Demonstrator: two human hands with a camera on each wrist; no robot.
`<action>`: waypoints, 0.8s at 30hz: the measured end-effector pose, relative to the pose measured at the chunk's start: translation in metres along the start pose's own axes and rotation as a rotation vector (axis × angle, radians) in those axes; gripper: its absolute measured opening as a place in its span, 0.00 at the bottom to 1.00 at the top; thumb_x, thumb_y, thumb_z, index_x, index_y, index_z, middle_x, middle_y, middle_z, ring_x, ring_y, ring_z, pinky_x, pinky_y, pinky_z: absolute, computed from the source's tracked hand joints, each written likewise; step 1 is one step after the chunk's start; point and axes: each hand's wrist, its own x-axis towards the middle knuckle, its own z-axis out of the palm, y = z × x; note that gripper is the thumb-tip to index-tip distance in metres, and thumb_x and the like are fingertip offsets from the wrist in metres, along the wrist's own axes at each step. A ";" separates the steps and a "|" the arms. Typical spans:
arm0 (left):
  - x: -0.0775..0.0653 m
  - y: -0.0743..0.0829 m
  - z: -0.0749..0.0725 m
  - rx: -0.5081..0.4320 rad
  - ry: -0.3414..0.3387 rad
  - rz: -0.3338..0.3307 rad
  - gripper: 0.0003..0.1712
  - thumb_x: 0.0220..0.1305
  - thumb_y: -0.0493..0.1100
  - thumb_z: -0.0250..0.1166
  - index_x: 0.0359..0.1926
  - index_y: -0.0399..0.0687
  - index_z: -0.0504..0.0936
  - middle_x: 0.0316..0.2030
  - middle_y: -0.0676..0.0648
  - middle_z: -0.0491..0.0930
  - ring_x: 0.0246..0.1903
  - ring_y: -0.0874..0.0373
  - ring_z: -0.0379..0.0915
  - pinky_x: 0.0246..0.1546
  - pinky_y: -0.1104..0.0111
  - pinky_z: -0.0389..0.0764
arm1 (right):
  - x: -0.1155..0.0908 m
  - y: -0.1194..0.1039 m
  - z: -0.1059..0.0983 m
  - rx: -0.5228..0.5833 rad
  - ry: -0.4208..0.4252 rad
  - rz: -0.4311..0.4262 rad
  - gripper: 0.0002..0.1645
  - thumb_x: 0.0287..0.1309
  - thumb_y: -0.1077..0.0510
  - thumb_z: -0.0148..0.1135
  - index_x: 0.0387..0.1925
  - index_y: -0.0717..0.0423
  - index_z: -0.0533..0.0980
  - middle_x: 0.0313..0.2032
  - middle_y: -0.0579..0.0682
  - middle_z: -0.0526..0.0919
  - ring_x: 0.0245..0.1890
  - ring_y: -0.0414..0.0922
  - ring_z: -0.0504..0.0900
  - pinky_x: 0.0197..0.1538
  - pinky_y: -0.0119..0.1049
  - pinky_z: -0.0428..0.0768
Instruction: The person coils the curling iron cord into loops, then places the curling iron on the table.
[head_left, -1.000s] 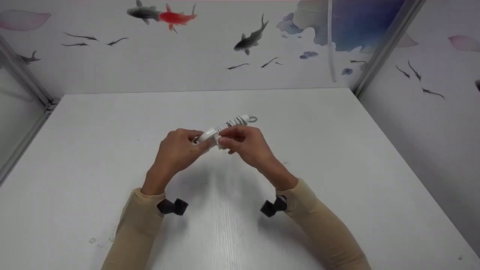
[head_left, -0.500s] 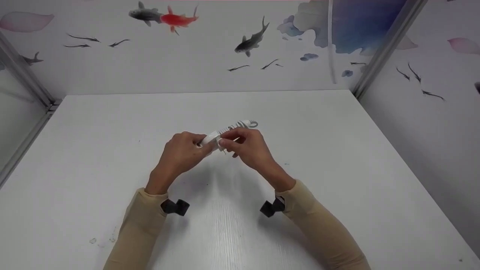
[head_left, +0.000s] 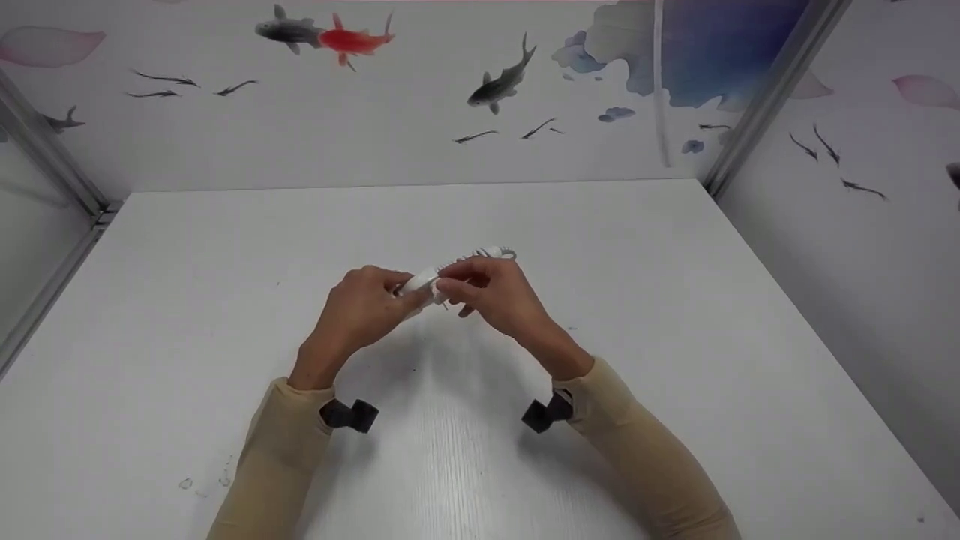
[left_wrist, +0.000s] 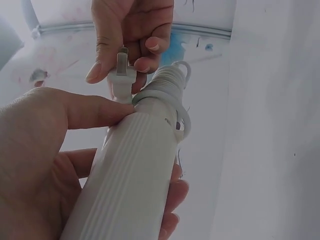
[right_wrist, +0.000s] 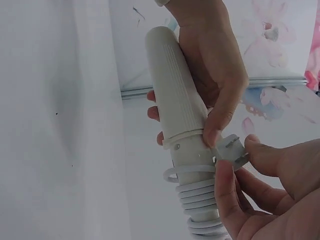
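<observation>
A white cylindrical appliance (left_wrist: 132, 175) with a ribbed casing lies in my left hand (head_left: 356, 307), whose fingers and thumb wrap round it. Its exact kind is not clear. Round its narrower end runs a white cord (right_wrist: 197, 197) in several coils, and a small loop sticks out at the tip. My right hand (head_left: 499, 292) pinches the cord's white plug (right_wrist: 230, 149) between thumb and fingers, beside the casing. Metal prongs show on the plug in both wrist views. In the head view my right fingers hide much of the coils. Both hands are raised above the white table.
The white table (head_left: 637, 315) spreads out around and below my hands. A back wall (head_left: 375, 142) printed with fish stands behind it, with side panels and metal frame posts (head_left: 780, 90) at the corners. Small black cameras (head_left: 352, 415) are strapped to both wrists.
The appliance's coiled end has dipped lower in the head view. My left hand has shifted slightly right. The right hand keeps its pinch on the plug and has barely moved.
</observation>
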 end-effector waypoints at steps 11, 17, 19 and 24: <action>0.006 -0.007 0.003 -0.045 -0.097 -0.036 0.26 0.67 0.55 0.63 0.58 0.46 0.77 0.52 0.40 0.82 0.44 0.50 0.79 0.43 0.60 0.79 | 0.007 0.006 -0.014 -0.056 -0.095 0.003 0.13 0.69 0.58 0.60 0.50 0.57 0.83 0.44 0.54 0.87 0.40 0.45 0.86 0.40 0.34 0.84; 0.011 -0.010 0.008 -0.076 -0.118 -0.009 0.22 0.67 0.53 0.64 0.56 0.48 0.76 0.52 0.39 0.83 0.45 0.50 0.80 0.44 0.59 0.79 | 0.012 0.009 -0.030 -0.189 -0.033 -0.038 0.11 0.66 0.58 0.64 0.47 0.54 0.85 0.46 0.51 0.87 0.42 0.45 0.83 0.45 0.37 0.84; 0.013 -0.012 0.010 -0.075 -0.124 -0.004 0.21 0.66 0.53 0.64 0.55 0.49 0.77 0.51 0.40 0.83 0.45 0.50 0.80 0.43 0.60 0.79 | 0.013 0.011 -0.038 -0.226 -0.010 -0.053 0.11 0.65 0.58 0.64 0.47 0.54 0.85 0.47 0.51 0.86 0.45 0.47 0.83 0.48 0.40 0.84; 0.018 -0.019 0.016 -0.082 -0.137 -0.007 0.22 0.67 0.55 0.64 0.56 0.50 0.77 0.50 0.40 0.83 0.43 0.51 0.79 0.41 0.62 0.77 | 0.016 0.021 -0.052 -0.274 -0.085 -0.074 0.15 0.63 0.56 0.67 0.51 0.50 0.84 0.55 0.50 0.83 0.55 0.51 0.82 0.56 0.46 0.81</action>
